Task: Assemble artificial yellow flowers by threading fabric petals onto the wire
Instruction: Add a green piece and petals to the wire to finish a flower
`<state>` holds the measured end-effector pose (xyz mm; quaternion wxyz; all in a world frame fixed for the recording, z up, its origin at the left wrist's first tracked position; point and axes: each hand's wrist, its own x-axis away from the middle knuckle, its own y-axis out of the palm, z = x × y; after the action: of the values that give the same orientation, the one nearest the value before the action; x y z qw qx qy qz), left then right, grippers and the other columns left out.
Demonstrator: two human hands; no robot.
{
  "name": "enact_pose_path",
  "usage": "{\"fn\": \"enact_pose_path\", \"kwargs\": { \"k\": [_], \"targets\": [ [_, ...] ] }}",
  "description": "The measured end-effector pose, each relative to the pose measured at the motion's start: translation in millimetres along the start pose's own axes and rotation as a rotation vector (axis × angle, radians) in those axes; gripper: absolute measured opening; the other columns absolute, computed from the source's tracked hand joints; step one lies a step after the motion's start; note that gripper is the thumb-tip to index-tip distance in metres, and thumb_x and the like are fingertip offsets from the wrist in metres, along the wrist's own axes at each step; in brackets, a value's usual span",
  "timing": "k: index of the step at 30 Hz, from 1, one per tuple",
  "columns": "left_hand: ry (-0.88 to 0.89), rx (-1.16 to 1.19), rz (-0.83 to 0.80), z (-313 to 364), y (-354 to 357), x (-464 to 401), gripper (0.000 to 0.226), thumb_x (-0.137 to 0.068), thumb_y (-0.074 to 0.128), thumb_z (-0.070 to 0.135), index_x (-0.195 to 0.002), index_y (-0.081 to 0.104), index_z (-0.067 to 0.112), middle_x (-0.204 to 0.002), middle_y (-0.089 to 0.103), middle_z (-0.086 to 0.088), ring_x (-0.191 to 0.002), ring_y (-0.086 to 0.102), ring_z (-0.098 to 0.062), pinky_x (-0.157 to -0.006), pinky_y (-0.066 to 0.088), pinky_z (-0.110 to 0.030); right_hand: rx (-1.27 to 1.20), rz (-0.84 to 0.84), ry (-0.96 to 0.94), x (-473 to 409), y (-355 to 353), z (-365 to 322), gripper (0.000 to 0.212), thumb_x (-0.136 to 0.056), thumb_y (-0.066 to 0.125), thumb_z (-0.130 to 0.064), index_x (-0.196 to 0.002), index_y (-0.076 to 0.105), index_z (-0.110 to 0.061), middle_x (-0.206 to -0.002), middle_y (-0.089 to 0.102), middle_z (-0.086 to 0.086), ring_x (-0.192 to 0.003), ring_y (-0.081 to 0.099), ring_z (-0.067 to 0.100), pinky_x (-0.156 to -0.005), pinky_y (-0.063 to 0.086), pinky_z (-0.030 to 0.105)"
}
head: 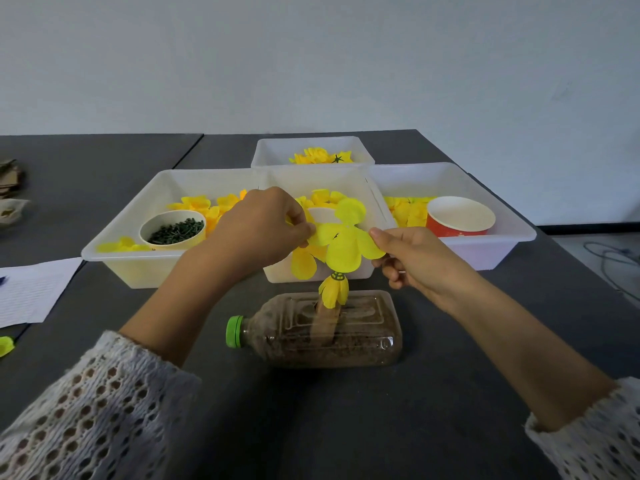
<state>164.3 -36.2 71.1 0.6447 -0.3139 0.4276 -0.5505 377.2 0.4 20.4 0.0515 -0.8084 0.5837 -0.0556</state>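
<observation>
Head view looks down on two hands meeting over a yellow petal layer (pixel 341 242). Left hand (pixel 263 230) pinches the layer's left lobe between thumb and curled fingers; right hand (pixel 412 258) grips the right lobe with its thumb on top and its fingers folded beneath. The layer is thin fabric, flat and floppy, cut into rounded lobes, held spread just above the stem of a half-built flower. Below it hangs a closed yellow bud (pixel 334 289) with a green collar, seated on a tan post that rises from a clear plastic bottle (pixel 325 329). The bottle lies on its side on the bench (pixel 311 410), part-filled with brown grit, its green cap pointing left. The wire itself is too thin to make out.

The step in hand appears to be threading this layer down over the bud. The next move likely calls for lining up the layer's centre hole with the tip, then sliding it down evenly with both hands so the soft cloth does not crumple.

Beyond the hands sit translucent white trays (pixel 121 244) with smooth walls, holding loose yellow petals. The left tray has a paper cup (pixel 173 230) of small dark green pieces; the right tray has a red cup (pixel 460 218), white inside. A lined sheet (pixel 31 289) lies at the left edge of the bench.
</observation>
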Motion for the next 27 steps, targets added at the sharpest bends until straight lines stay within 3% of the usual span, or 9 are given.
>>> {"fn": "enact_pose_path", "kwargs": {
  "k": [7,11,15,19,23,27],
  "targets": [
    [-0.028,-0.059,0.014,6.6,5.1,4.8,0.025,-0.09,0.063,0.031,-0.067,0.068,0.026,-0.073,0.067,0.005,-0.062,0.053,-0.014,-0.056,0.035,-0.028,-0.015,-0.013,-0.028,-2.4,4.1,9.2,0.034,-0.099,0.05,-0.032,-0.074,0.062,-0.011,-0.064,0.056,0.001,-0.046,0.041,0.009,-0.043,0.036,0.021],
    [-0.039,-0.06,0.022,6.6,7.1,5.7,0.025,-0.09,0.061,0.031,-0.066,0.067,0.027,-0.074,0.067,0.002,-0.065,0.055,-0.02,-0.057,0.036,-0.028,0.023,-0.009,-0.035,-7.1,1.8,13.8,0.036,-0.099,0.049,-0.032,-0.084,0.064,-0.003,-0.063,0.055,0.002,-0.046,0.04,0.01,-0.042,0.036,0.02],
    [-0.024,-0.215,0.064,1.9,12.4,11.1,0.02,-0.09,0.062,0.036,-0.073,0.067,0.027,-0.067,0.057,0.005,-0.075,0.059,-0.026,-0.055,0.034,-0.028,0.146,-0.074,0.022,-4.7,0.7,24.9,0.032,-0.098,0.052,-0.031,-0.076,0.064,-0.011,-0.056,0.054,-0.002,-0.041,0.038,0.006,-0.04,0.032,0.018],
    [-0.01,-0.308,0.001,-7.6,27.0,24.0,0.016,-0.09,0.062,0.04,-0.082,0.067,0.028,-0.07,0.043,0.007,-0.085,0.059,-0.029,-0.063,0.035,-0.03,0.323,-0.073,-0.007,1.6,2.8,32.0,0.035,-0.098,0.054,-0.027,-0.065,0.06,-0.015,-0.041,0.046,-0.013,-0.036,0.04,0.0,-0.039,0.029,0.009],
    [0.016,-0.326,-0.024,-6.9,40.0,31.8,0.023,-0.092,0.06,0.044,-0.088,0.071,0.024,-0.085,0.056,0.002,-0.09,0.061,-0.028,-0.064,0.036,-0.031,0.619,0.006,-0.13,4.3,6.5,37.1,0.041,-0.096,0.055,-0.034,-0.06,0.052,-0.014,-0.053,0.043,-0.008,-0.05,0.039,0.003,-0.05,0.03,0.017],
    [-0.036,-0.266,-0.013,-13.5,23.5,34.7,0.031,-0.095,0.057,0.045,-0.082,0.071,0.019,-0.084,0.064,-0.002,-0.085,0.062,-0.029,-0.063,0.041,-0.032,0.654,0.073,-0.167,12.7,8.3,32.3,0.03,-0.098,0.053,-0.028,-0.069,0.054,-0.019,-0.061,0.05,-0.008,-0.056,0.047,-0.001,-0.05,0.033,0.013]
  ]
}}
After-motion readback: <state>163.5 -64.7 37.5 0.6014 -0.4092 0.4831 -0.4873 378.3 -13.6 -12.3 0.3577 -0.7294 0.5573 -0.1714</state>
